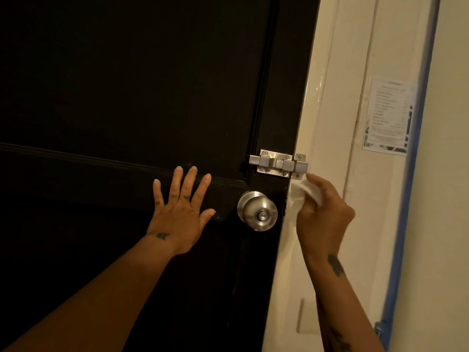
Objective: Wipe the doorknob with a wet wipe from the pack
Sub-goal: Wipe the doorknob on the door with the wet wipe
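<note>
A round silver doorknob [257, 210] sits on the right side of a black door [127, 85]. My left hand [181, 209] lies flat on the door just left of the knob, fingers spread, holding nothing. My right hand [323, 214] is to the right of the knob, over the cream door frame, closed around a bunched white wet wipe [308, 193]. The wipe is a short gap away from the knob and does not touch it. The pack of wipes is not in view.
A silver slide bolt [279, 163] is mounted just above the knob, bridging door and frame. The cream door frame [337, 123] runs down the right. A printed paper notice [388, 115] hangs on the wall, beside a blue strip [411, 174].
</note>
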Available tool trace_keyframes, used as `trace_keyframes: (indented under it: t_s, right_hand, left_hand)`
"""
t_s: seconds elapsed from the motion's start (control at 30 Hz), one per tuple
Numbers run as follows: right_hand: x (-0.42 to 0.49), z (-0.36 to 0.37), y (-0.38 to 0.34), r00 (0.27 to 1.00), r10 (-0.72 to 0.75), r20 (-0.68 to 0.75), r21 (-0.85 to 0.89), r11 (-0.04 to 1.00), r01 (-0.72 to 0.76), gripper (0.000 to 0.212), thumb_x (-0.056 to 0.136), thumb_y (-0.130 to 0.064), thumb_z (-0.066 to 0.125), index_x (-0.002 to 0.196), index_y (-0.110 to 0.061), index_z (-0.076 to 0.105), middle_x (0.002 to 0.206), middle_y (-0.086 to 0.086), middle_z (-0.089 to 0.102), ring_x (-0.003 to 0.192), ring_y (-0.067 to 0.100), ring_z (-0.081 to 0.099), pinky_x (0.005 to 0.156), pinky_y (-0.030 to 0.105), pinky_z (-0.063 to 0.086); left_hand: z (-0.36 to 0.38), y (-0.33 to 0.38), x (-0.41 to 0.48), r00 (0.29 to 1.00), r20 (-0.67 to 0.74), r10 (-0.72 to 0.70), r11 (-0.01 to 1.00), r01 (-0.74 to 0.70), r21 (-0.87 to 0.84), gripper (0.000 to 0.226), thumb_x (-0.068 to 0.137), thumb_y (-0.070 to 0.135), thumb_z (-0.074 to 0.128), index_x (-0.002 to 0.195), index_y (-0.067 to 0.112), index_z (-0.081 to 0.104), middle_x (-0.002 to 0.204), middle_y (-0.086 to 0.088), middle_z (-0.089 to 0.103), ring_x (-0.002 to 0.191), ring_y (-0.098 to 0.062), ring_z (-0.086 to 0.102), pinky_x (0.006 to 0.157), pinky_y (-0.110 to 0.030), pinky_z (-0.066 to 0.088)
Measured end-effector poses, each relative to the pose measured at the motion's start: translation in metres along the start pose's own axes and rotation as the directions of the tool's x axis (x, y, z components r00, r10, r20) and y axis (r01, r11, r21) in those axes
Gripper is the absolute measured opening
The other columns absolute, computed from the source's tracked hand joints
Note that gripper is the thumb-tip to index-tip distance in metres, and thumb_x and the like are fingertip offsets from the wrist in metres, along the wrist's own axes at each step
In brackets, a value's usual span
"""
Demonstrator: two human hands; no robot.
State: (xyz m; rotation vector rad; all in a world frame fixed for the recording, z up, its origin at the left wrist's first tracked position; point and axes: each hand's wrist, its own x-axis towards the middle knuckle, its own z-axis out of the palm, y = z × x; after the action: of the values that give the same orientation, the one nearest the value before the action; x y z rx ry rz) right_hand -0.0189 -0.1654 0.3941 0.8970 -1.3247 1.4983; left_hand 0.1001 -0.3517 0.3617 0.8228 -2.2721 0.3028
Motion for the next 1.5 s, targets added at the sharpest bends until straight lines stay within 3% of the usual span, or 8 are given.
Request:
trace_keyframes:
  t_s: [0.1,0.33,0.5,0.73,0.9,1.07,1.3,1.5]
  right_hand:
    - [-0.007,0.006,0.004,0.989,-0.017,0.146,0.048,0.999,0.011,0.035,0.073,0.018,0.058,0.101,-0.002,0.067,0.097,0.008,0.068,0.089,0.017,0.062,0.082,-0.004,0.035]
    - [-0.053,0.015,-0.001,0.911,-0.003,0.413,0.303,0.943,-0.135,0.041,0.092,-0.014,0.046,0.130,-0.028,0.039,0.132,-0.014,0.043,0.119,-0.017,0.035,0.095,0.002,0.030]
    - [-0.064,0.022,-0.005,0.868,-0.190,0.458,0.171,0.978,0.123,0.046,0.092,-0.037,0.025,0.136,-0.028,0.020,0.146,-0.016,0.012,0.138,0.001,0.006,0.110,0.010,0.005]
    - [-0.064,0.023,0.004,0.945,-0.093,0.314,0.220,0.975,0.023,0.039,0.093,-0.011,0.042,0.131,-0.015,0.035,0.137,0.008,0.040,0.123,0.015,0.041,0.098,0.003,0.028]
    - [-0.094,0.021,0.008,0.972,-0.113,0.207,0.131,0.988,0.087,0.046,0.083,-0.015,0.050,0.126,-0.006,0.038,0.134,0.017,0.037,0.109,0.041,0.056,0.095,0.028,0.040]
    - [-0.072,0.027,0.003,0.972,-0.072,0.225,0.151,0.988,0.038,0.049,0.086,0.007,0.048,0.131,-0.007,0.034,0.135,0.023,0.045,0.118,0.036,0.050,0.098,0.032,0.040]
    - [-0.110,0.028,0.001,0.985,-0.083,0.151,0.216,0.975,0.049,0.047,0.086,-0.015,0.039,0.132,-0.004,0.031,0.139,0.024,0.032,0.129,0.023,0.032,0.102,0.006,0.025]
    - [-0.079,0.039,0.001,0.988,-0.067,0.139,0.196,0.980,0.039,0.046,0.090,-0.010,0.039,0.135,-0.015,0.028,0.141,0.014,0.037,0.132,0.020,0.033,0.106,0.013,0.025]
  left_hand:
    - [-0.001,0.001,0.000,1.000,0.010,0.002,1.000,-0.002,-0.012,0.072,0.088,0.056,0.013,0.107,0.037,-0.054,0.131,0.005,-0.048,0.108,-0.017,-0.057,0.096,-0.053,-0.027]
    - [-0.002,0.001,0.002,0.999,0.036,-0.003,1.000,0.004,-0.009,0.070,0.089,0.056,0.016,0.117,0.035,-0.044,0.131,0.004,-0.047,0.115,-0.019,-0.051,0.096,-0.053,-0.026]
    - [0.001,0.000,0.001,1.000,0.025,-0.004,1.000,0.005,-0.010,0.074,0.089,0.056,0.015,0.107,0.037,-0.054,0.127,0.006,-0.051,0.108,-0.017,-0.059,0.095,-0.053,-0.028]
    - [0.000,-0.001,0.003,1.000,0.021,0.000,1.000,0.000,-0.015,0.074,0.088,0.056,0.013,0.103,0.038,-0.057,0.130,0.005,-0.048,0.105,-0.016,-0.060,0.094,-0.052,-0.029]
    - [0.002,-0.002,0.004,1.000,0.001,0.004,1.000,-0.004,0.010,0.074,0.087,0.057,0.012,0.103,0.040,-0.058,0.132,0.005,-0.046,0.104,-0.015,-0.061,0.090,-0.051,-0.032]
    - [0.003,-0.002,0.004,1.000,-0.025,0.006,1.000,-0.006,0.016,0.073,0.084,0.058,0.010,0.104,0.040,-0.057,0.132,0.005,-0.046,0.105,-0.015,-0.061,0.085,-0.047,-0.037]
    - [0.006,-0.002,0.002,0.998,-0.063,0.010,1.000,-0.009,0.014,0.072,0.085,0.058,0.010,0.107,0.039,-0.056,0.134,0.004,-0.044,0.109,-0.015,-0.059,0.091,-0.050,-0.034]
    - [0.006,-0.001,0.002,0.997,-0.076,0.011,1.000,-0.010,0.015,0.071,0.082,0.059,0.007,0.107,0.039,-0.056,0.134,0.004,-0.044,0.109,-0.016,-0.058,0.090,-0.050,-0.034]
